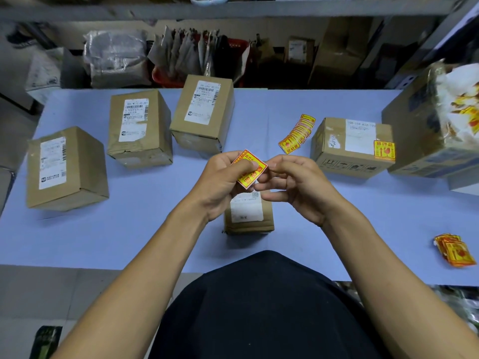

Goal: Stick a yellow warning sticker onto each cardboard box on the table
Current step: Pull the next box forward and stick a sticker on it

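Note:
A yellow warning sticker (251,170) with red print is pinched in my left hand (223,181). My right hand (293,181) touches the sticker's right edge with its fingertips. Under both hands a small cardboard box (248,216) stands on the blue table (129,229). Three more cardboard boxes with white labels stand at the far left (66,168), left of centre (140,128) and at the centre back (204,112). On the right, a box (352,147) carries a yellow sticker (384,150) on its top.
A strip of yellow stickers (296,134) lies between the centre and right boxes. A loose pile of stickers (455,250) lies at the table's right front. A large carton (430,120) with crumpled backing paper stands at the far right. Shelves with parcels lie behind the table.

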Demonstrator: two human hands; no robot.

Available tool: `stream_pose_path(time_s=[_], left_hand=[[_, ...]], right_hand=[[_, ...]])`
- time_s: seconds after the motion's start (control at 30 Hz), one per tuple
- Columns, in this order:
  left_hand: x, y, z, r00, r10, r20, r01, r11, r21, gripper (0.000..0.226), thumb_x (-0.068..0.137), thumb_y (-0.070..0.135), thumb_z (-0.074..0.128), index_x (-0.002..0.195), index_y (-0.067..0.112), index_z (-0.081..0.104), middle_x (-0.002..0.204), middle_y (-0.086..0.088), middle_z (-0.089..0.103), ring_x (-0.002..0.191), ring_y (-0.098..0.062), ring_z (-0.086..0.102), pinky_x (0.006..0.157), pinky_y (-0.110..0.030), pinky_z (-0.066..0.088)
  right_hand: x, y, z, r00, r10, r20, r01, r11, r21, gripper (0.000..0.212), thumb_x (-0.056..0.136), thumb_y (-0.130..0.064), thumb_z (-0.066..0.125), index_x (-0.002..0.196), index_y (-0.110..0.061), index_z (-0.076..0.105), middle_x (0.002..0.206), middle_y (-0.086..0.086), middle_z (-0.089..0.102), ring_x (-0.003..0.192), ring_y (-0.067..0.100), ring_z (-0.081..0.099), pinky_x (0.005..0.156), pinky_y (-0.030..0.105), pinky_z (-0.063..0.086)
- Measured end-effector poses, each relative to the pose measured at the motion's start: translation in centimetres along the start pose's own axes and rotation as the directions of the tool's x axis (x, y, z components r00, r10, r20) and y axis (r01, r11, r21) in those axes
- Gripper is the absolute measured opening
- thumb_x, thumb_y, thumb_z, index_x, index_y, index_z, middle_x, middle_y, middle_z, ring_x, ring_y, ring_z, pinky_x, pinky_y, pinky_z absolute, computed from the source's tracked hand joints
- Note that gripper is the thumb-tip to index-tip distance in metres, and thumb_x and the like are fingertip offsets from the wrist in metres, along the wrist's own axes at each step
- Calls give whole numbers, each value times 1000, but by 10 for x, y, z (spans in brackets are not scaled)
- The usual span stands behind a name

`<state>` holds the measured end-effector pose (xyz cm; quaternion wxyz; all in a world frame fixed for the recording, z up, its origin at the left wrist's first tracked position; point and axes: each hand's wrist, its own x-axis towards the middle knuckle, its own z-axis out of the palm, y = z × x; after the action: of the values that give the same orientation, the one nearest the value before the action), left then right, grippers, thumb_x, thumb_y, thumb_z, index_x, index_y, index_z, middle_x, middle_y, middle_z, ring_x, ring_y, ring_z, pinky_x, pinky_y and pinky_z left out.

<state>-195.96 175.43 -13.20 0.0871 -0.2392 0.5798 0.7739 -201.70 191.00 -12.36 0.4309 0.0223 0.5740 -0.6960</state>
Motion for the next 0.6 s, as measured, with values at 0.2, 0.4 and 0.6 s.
stream_pose_path(time_s=[0.2,0.4,0.6], left_hand=[[-1,4,-1,1000,6,5,-7,1000,20,20,94,-1,53,79,6,64,60,-3,64,51,-10,56,50,-19,47],[-3,5,-3,1000,2,13,-2,1000,27,19,95,1,54,81,6,65,64,-5,65,53,-11,57,51,-19,48],[-3,4,-3,1000,-12,4,12,1000,-9,10,95,3,57,90,5,66,70,-8,70,56,-13,61,52,-19,49]], right_hand=[[0,-1,2,1000,-6,7,6,1000,21,18,99,-5,52,87,-5,65,73,9,70,69,19,73,59,27,61],[0,0,4,999,-12,30,12,1000,9,19,100,-6,51,86,-7,63,72,6,68,70,17,72,59,26,61],[0,4,6,998,-49,27,49,999,1,21,101,-9,51,84,-11,62,73,4,67,69,15,70,60,26,60]])
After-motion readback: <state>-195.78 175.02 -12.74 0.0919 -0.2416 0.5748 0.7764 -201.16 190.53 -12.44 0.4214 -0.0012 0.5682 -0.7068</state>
